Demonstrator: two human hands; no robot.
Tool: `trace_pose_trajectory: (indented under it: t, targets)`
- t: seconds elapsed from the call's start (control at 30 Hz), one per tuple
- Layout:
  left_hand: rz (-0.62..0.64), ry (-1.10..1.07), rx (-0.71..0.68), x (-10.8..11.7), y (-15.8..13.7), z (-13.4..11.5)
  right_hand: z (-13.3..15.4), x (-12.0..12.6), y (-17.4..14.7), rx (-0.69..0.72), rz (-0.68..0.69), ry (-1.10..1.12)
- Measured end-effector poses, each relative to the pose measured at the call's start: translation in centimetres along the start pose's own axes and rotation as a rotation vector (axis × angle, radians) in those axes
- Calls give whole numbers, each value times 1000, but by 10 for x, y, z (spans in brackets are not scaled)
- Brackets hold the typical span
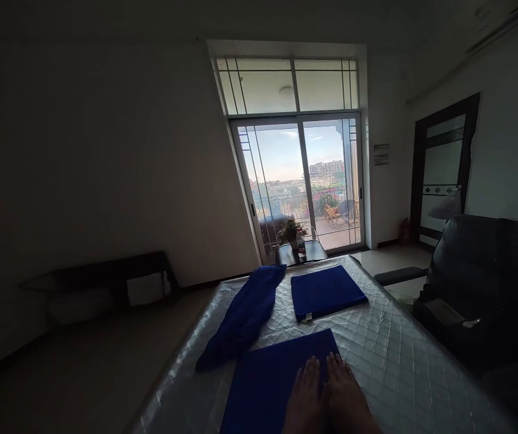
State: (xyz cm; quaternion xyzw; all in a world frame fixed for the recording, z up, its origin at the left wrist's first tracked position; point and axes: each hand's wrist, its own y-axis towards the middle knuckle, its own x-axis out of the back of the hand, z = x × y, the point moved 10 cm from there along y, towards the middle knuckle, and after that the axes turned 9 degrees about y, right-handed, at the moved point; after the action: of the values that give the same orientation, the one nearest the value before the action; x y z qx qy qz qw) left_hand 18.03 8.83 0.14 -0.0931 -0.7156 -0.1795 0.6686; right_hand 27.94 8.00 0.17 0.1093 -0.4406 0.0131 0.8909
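Note:
A blue cloth (270,377), folded into a flat rectangle, lies at the near end of a table with a shiny quilted cover (403,355). My left hand (306,389) rests flat on the right part of this cloth, fingers stretched forward. Close beside it, my right hand (344,386) lies flat along the cloth's right edge. Farther off is a second folded blue cloth (326,290) with a small white tag at its near edge. To the left, a loose, crumpled blue cloth (247,313) stretches toward the table's far end.
Beyond the table stands a small dark table (315,252) with a potted plant (291,232) and a bottle (301,244). A black armchair (480,277) is on the right. A dark low bench (109,277) stands by the left wall. Sliding glass doors (304,169) are at the back.

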Motion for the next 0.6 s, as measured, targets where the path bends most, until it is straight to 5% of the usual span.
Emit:
trace_pose_trajectory:
  t: [0.1,0.2,0.5,0.6]
  targets:
    - [59,-78,-36,-6,0,-19,1,-2,2,38,-7,-19]
    - [70,-95,1,-3,-10,0,0,1,1,24,-28,-12]
    - [43,102,306,1,-90,157,13,15,-9,-58,38,5]
    - [-37,176,387,0,-112,188,15,16,-9,-63,47,-9]
